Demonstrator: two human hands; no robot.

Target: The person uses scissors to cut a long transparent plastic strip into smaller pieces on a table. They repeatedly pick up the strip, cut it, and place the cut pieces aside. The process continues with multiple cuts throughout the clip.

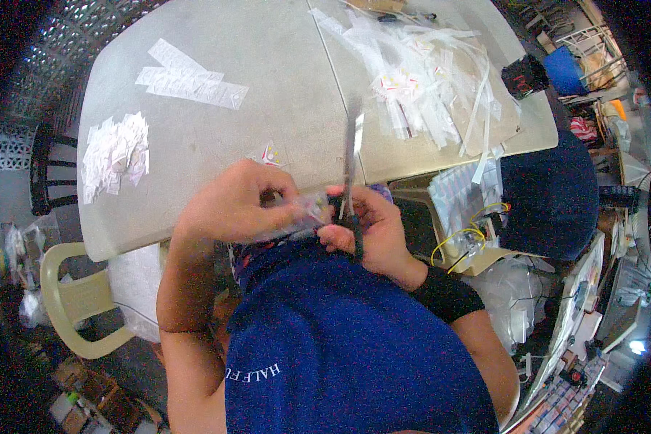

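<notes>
My right hand grips a pair of scissors by dark handles, the long blades pointing away over the grey table. My left hand pinches a small clear plastic packet right beside the blades. Both hands meet at the table's near edge, above my blue shirt. A small cut packet with red and yellow print lies just beyond my left hand.
A heap of small white cut packets lies at the table's left, flat white strips farther back, and a pile of clear plastic strips at the right. A cream plastic chair stands left; a dark blue stool and cluttered boxes right.
</notes>
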